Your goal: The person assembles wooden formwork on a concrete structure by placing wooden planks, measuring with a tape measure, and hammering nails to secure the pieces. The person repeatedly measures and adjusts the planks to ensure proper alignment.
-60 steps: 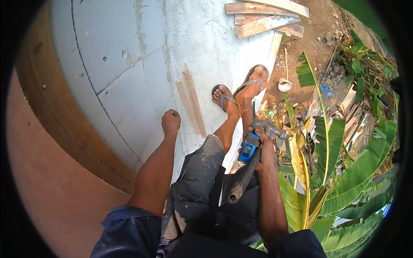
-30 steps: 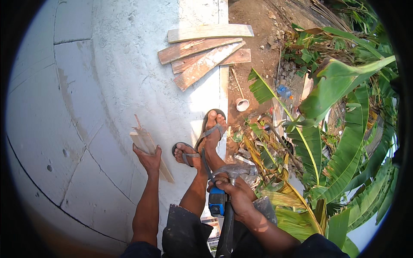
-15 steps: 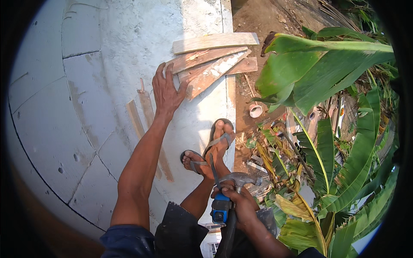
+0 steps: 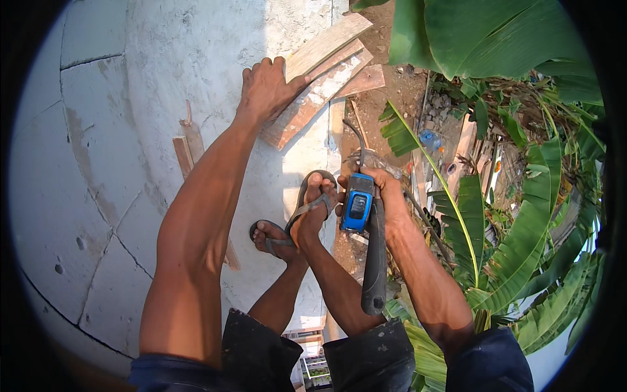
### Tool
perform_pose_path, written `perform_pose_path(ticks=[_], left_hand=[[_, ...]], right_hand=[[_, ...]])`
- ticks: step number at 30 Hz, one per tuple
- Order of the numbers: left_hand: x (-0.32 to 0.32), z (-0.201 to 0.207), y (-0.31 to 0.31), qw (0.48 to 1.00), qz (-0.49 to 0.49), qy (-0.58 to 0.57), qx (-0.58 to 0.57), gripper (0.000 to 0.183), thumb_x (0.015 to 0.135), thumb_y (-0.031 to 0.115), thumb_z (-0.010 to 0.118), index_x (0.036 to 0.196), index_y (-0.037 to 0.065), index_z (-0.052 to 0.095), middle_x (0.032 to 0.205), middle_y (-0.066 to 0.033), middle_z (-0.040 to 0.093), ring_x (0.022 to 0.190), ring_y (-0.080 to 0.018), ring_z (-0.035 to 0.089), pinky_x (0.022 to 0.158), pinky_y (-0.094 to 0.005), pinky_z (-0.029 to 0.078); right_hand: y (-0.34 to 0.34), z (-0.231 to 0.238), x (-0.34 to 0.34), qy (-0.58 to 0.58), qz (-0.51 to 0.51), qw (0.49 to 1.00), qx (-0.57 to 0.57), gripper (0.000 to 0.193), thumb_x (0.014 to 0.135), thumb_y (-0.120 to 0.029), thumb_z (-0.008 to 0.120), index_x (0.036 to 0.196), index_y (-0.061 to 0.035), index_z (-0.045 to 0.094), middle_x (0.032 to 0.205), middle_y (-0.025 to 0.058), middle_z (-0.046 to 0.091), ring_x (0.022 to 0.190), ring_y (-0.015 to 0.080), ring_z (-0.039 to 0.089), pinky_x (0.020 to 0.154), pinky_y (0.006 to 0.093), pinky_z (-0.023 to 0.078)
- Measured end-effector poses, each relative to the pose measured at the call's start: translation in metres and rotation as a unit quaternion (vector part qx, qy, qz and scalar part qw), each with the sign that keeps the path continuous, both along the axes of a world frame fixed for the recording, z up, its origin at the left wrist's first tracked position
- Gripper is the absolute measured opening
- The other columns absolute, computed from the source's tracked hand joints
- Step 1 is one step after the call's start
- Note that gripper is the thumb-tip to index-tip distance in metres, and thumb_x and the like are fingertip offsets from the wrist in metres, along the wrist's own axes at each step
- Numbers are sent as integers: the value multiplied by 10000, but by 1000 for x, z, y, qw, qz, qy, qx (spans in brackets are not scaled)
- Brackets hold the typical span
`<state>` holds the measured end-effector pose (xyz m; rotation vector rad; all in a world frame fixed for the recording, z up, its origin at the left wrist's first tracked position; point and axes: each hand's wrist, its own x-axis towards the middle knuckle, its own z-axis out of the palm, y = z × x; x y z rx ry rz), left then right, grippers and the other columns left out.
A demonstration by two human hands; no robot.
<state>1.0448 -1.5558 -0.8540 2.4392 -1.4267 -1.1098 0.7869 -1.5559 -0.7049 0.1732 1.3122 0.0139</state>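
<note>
My left hand (image 4: 266, 91) presses on the left ends of several short wooden boards (image 4: 320, 85), its fingers curled and thumb over the wood. The boards lie fanned on the pale concrete slab (image 4: 189, 59), some smeared with whitish residue. My right hand (image 4: 388, 196) is closed round a hammer (image 4: 374, 268) with a black grip, and holds a blue and black tape measure (image 4: 357, 204) against it. The hammer's head end points away from me and is hard to make out. A dark strap (image 4: 356, 134) curves up from the tape measure.
My sandalled feet (image 4: 310, 202) stand near the slab's right edge. Thin wooden strips (image 4: 183, 157) lie left of them, partly behind my left arm. Beyond the edge are bare soil (image 4: 382, 98), scrap wood, a plastic bottle (image 4: 429, 139) and large banana leaves (image 4: 503, 39). Cracks (image 4: 91, 62) run across the slab.
My left hand has moved up the slab and the boards have swung, their right ends now higher. My right hand has raised the hammer and tape measure away from my body.
</note>
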Motion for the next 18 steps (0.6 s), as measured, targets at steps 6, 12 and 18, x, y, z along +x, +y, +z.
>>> perform_pose_path(ticks=[6,12,18], left_hand=[[-24,-19,18,988,138,71,-28,670,908,578,528,1217,-15,569,1020,-267,659,1043,-409,626,958,-514,437],[-59,-16,46,964,224,138,-22,743,861,542,633,1289,-52,509,1002,-275,642,973,-394,653,878,-451,502],[-49,-9,63,870,331,366,12,840,741,471,799,1274,-109,507,1105,-238,648,981,-286,669,892,-339,505]], right_hand=[[-42,-145,47,56,-15,976,-211,249,944,-253,500,888,-42,620,702,90,631,538,218,602,513,380,554],[-30,-144,66,77,66,961,-256,211,914,-215,540,916,-24,630,700,73,624,529,187,597,464,357,533],[-30,-126,53,46,193,951,-237,226,860,-217,603,911,-1,641,726,85,632,525,172,601,434,332,509]])
